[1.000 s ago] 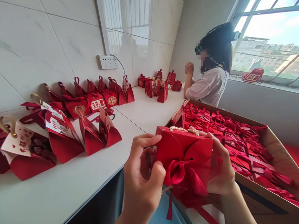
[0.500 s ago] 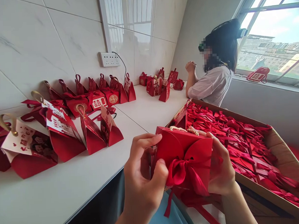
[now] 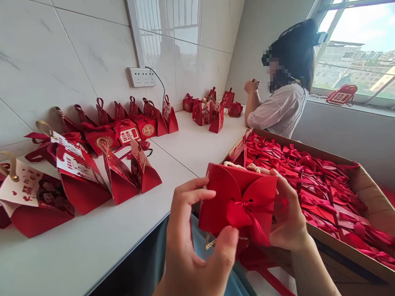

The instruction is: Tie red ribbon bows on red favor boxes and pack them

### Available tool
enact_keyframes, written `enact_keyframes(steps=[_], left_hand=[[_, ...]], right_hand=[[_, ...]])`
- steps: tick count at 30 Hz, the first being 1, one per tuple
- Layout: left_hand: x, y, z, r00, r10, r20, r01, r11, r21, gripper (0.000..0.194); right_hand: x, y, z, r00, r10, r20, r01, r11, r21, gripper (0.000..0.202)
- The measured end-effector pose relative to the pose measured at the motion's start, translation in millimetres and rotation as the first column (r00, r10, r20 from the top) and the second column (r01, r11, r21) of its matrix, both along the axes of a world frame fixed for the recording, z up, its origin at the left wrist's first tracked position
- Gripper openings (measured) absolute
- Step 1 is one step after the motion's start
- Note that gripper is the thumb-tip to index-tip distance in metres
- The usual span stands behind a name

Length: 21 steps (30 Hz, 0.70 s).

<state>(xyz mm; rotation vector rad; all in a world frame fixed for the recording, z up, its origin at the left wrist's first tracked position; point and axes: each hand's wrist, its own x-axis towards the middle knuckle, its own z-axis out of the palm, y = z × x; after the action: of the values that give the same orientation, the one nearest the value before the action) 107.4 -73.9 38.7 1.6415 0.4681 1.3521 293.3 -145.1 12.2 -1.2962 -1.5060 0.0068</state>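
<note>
A red gift box (image 3: 216, 199) with a scalloped front flap is held up in front of me. A red ribbon bow (image 3: 241, 213) is tied on its front, and cream twisted cord (image 3: 236, 166) shows along the top edge. My right hand (image 3: 290, 213) grips the box by its right side, its fingers partly hidden behind it. My left hand (image 3: 198, 244) is at the left side with fingers and thumb spread. Its fingertips reach over the upper left of the front, and the thumb is just below the bow; whether it touches cannot be told.
A large cardboard carton (image 3: 372, 192) full of red ribboned boxes stands at right. Several finished red boxes (image 3: 88, 192) line the white counter (image 3: 123, 238) along the tiled wall. A power strip (image 3: 142, 76) hangs there. Another person (image 3: 279, 105) leans on the counter's far end by the window.
My left hand has loosened from the box's left side; its fingers have spread and the thumb has moved down and right toward the bow. The right hand keeps its hold.
</note>
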Motion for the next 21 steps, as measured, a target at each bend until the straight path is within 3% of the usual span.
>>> enact_keyframes(steps=[4,10,14,19,21], left_hand=[[3,-1,-5.9,0.984,0.173,-0.040,-0.161,0.964,0.210,0.026],[4,1,-5.2,0.979,0.205,0.008,-0.197,0.927,0.320,0.017],[4,5,0.1,0.981,0.192,0.004,-0.185,0.943,0.278,0.019],[5,11,5.8,0.962,0.262,-0.080,-0.245,0.954,0.175,0.013],[5,10,6.8,0.955,0.287,-0.077,-0.266,0.941,0.208,0.014]], right_hand=[[1,0,1.1,0.997,0.039,0.071,-0.041,0.998,0.038,0.104],[0,-2,0.6,0.997,0.031,0.078,-0.033,0.999,0.028,0.105],[0,-4,-0.7,0.996,0.029,0.085,-0.033,0.998,0.049,0.108],[0,-4,-1.5,0.990,0.026,0.136,-0.035,0.997,0.066,0.108],[1,-3,-2.4,0.990,0.051,0.129,-0.060,0.996,0.070,0.107]])
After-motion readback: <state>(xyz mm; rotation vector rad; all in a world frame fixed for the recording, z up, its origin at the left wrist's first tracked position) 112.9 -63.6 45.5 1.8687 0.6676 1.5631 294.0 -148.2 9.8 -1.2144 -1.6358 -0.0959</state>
